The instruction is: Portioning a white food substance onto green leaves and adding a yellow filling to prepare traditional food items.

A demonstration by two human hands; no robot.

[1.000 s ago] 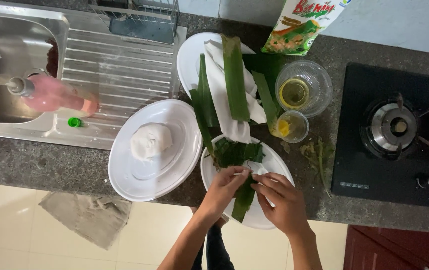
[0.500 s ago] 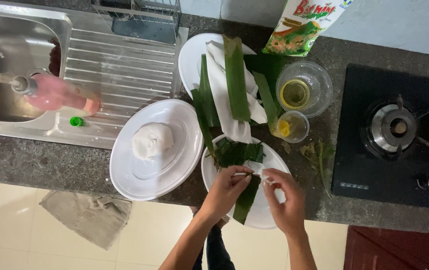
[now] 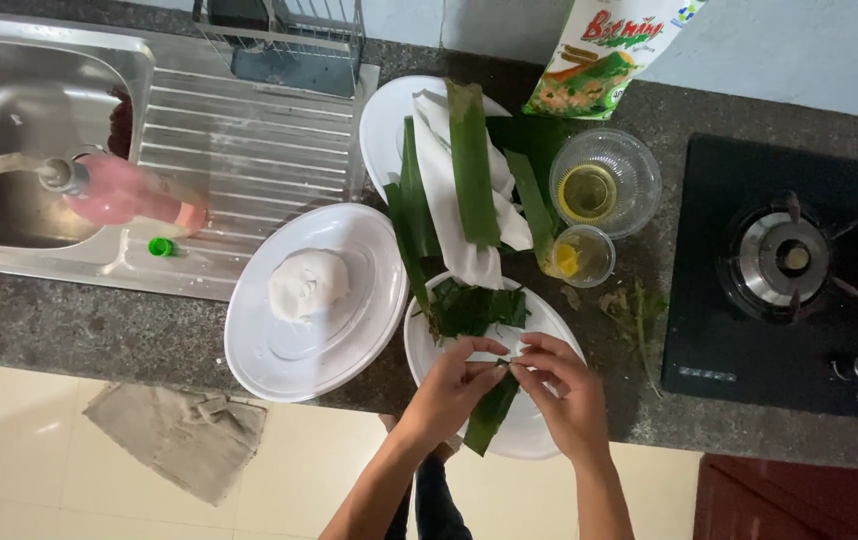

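My left hand (image 3: 454, 385) and my right hand (image 3: 564, 390) meet over a white plate (image 3: 539, 430) at the counter's front edge. Both pinch a strip of green leaf (image 3: 489, 415) that hangs down between them toward the plate's near rim. Several small pieces of green leaf (image 3: 474, 305) lie on the far side of that plate. To the left stands a larger white plate (image 3: 349, 340) with a lump of white dough (image 3: 307, 285). Behind, a third white plate (image 3: 384, 125) carries long green leaves (image 3: 471, 160) and a white cloth (image 3: 449, 215).
Two clear plastic cups, one with yellow oil (image 3: 604, 180) and a smaller one (image 3: 579, 255), stand right of the leaves. A printed bag (image 3: 604, 55) leans on the wall. A black gas stove (image 3: 799, 265) is at right, a steel sink (image 3: 19, 140) with a pink bottle (image 3: 129, 195) at left.
My two hands have drawn closer together over the plate, their fingertips now meeting on the leaf strip. The rest of the counter is unchanged.
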